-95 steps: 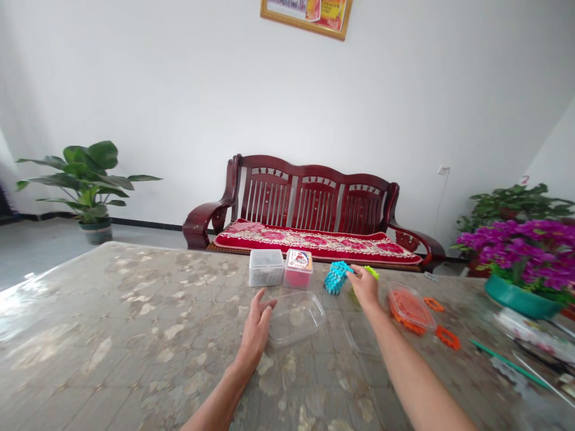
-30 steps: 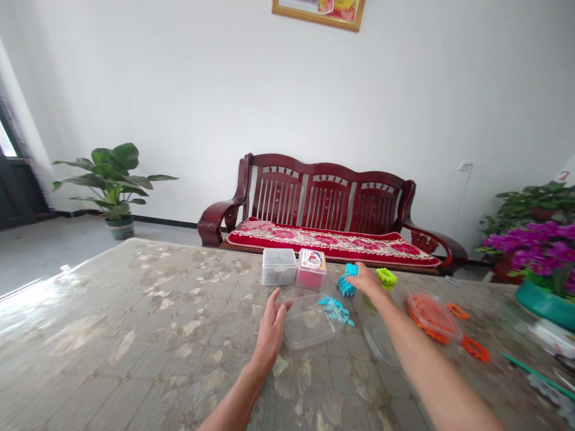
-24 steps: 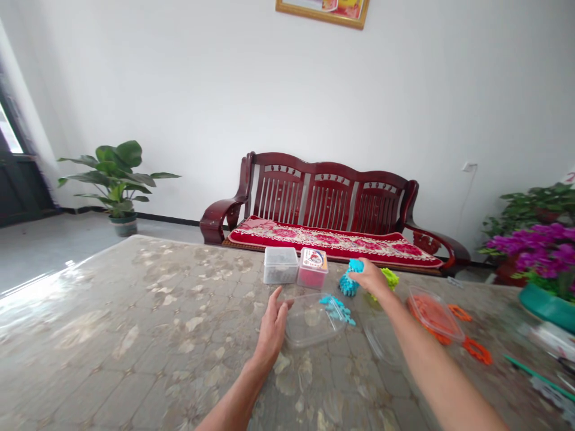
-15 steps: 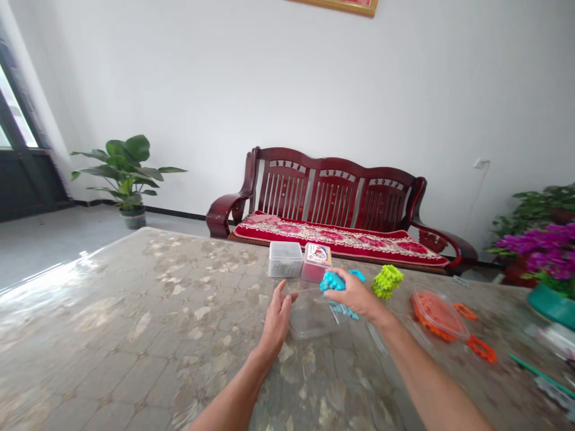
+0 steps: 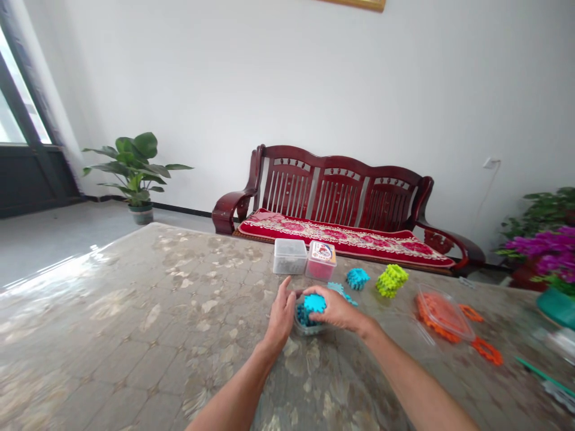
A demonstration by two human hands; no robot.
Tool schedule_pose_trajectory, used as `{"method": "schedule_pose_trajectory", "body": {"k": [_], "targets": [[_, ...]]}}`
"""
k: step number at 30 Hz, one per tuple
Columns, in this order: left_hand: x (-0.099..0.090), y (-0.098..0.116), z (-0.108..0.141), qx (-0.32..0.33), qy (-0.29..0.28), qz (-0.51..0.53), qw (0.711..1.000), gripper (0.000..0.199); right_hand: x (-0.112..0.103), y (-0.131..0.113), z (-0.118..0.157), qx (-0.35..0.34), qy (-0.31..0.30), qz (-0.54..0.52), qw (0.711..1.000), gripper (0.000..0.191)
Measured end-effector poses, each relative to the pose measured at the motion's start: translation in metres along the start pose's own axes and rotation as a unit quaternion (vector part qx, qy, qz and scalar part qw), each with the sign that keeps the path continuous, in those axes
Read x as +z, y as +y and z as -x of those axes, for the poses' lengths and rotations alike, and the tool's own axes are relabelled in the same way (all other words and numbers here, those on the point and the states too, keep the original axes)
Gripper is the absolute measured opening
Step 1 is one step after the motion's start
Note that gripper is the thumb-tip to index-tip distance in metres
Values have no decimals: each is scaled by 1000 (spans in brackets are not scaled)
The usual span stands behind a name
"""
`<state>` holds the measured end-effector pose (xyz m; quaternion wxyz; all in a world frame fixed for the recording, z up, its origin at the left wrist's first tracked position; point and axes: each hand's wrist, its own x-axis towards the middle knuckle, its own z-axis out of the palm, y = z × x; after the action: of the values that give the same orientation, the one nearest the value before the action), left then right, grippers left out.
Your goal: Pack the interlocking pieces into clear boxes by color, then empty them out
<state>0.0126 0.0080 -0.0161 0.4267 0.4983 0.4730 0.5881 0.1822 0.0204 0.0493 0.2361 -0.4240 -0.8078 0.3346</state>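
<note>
Blue gear-shaped pieces (image 5: 315, 303) are gripped in my right hand (image 5: 335, 308), low over and partly inside a clear plastic box (image 5: 309, 330). My left hand (image 5: 282, 311) rests against the box's left side, fingers extended and apart. Darker-looking blue pieces show inside the box beneath the held ones. Just behind my right hand lie lighter blue pieces (image 5: 338, 290) on the table. A separate blue stack (image 5: 357, 278) stands farther back, with a yellow-green stack (image 5: 392, 281) to its right.
A grey-white lidded box (image 5: 290, 257) and a red box (image 5: 320, 261) stand behind my hands. Orange pieces (image 5: 438, 317) lie at the right under a clear container, near loose orange rings (image 5: 487, 351). Purple flowers (image 5: 545, 251) stand at the far right.
My right hand has moved left and down with the blue pieces to the clear box. Blue pieces now show inside it. The blue stack behind has come into fuller view.
</note>
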Motion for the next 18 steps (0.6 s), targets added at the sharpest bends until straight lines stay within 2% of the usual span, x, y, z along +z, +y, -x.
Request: {"method": "schedule_pose_trajectory", "body": {"k": [4,7,12,15,18], "targets": [[1,2,0,-4,1,-11,1000,51,-5,7,3,-9,21,21,1000,51],[1,3,1,-8,4,-25,1000,51,-15,12,6,-12,31,41,999,56],[0,6,3,-9,-2,-43,999,51,-36,15,14,14,-19,23,999,74],[0,6,3,-8,-9,-49,999,51,-43,14,16,12,-12,37,999,62],[0,5,3,-4,-16,-45,999,53,-42,13,14,32,4,72,997,44]]}}
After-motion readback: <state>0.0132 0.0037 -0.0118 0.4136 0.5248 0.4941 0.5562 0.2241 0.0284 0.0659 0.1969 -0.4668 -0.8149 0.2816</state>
